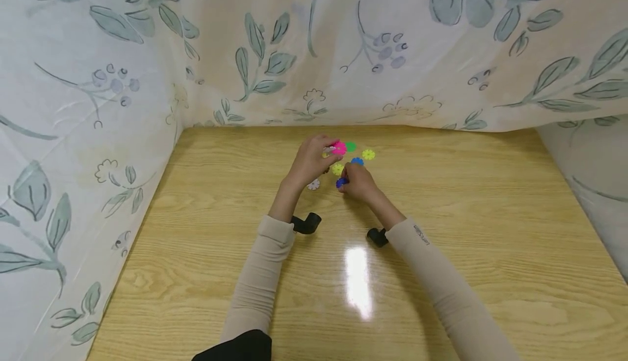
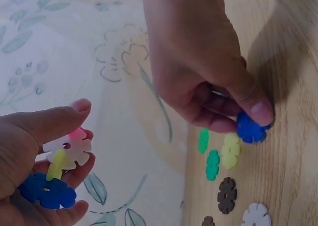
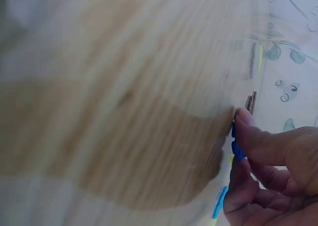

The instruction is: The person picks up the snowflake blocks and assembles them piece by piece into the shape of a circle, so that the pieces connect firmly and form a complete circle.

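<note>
My left hand (image 1: 309,159) holds a small chain of joined plastic snowflake discs between thumb and fingers. A white disc (image 2: 77,154), a yellow disc (image 2: 56,166) seen edge-on and a blue disc (image 2: 47,192) show in the left wrist view; a pink disc (image 1: 339,148) faces the head camera. Close by on the right, my right hand (image 1: 362,182) pinches a single dark blue disc (image 2: 252,128) by its edge, thumb against fingertips, low over the wooden table (image 1: 196,274). In the right wrist view that disc is mostly covered by the thumb.
Loose discs lie around the hands: yellow (image 1: 368,154), lighter blue (image 1: 357,161), green (image 2: 212,165), brown (image 2: 227,195) and white (image 1: 314,185). Black camera mounts (image 1: 308,223) stick out at both wrists. A leaf-patterned cloth (image 1: 314,50) borders the table behind and at the sides.
</note>
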Tool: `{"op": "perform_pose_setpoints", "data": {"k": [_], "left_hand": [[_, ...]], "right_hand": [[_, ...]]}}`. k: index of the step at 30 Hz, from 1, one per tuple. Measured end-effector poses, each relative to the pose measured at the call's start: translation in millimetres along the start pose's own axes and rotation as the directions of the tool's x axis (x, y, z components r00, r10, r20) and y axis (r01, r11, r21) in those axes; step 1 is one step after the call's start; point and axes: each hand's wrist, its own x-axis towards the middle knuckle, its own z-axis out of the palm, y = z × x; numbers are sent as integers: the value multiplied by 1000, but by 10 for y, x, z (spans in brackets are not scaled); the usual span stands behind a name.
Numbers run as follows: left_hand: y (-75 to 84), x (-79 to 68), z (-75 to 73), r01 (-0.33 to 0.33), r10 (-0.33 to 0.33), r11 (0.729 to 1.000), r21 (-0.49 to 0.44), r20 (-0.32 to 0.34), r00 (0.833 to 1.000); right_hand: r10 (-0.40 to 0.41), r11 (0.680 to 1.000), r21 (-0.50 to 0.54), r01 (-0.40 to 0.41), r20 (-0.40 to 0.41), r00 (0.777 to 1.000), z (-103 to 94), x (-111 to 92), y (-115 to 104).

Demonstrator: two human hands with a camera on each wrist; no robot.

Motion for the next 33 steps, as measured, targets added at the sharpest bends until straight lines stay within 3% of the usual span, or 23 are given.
{"op": "perform_pose_setpoints", "data": {"k": [3,6,10,13,15,21,28,33], "left_hand": [[-20,-14,0,15,-15,1000,-2,1,1000],[-37,-23,-2,16,-16,1000,7,-1,1000],[-40,-31,-20,8,-8,1000,-7,-15,1000],[-37,-28,-28,8,-8,1000,-11,-26,1000],[-31,-23,-29,11,-11,1000,-5,-29,1000],[-10,-10,-26,7,-7,1000,-4,-31,1000],[33,-9,12,-6,7,1000,17,-69,998],[74,-1,77,-2,0,1000,-22,-103,995]], "right_hand": [[-35,998,54,37,-50,998,-14,-50,44],[-57,976,196,92,-177,983,-86,-96,80],[5,889,427,167,-374,927,-228,-120,51],[46,842,496,214,-459,887,-306,-129,-13],[52,834,500,234,-493,868,-337,-134,-55],[20,849,450,278,-553,833,-350,-139,-109],[-110,897,268,352,-636,764,-345,-147,-133],[-143,919,178,351,-679,720,-353,-157,-154]]}}
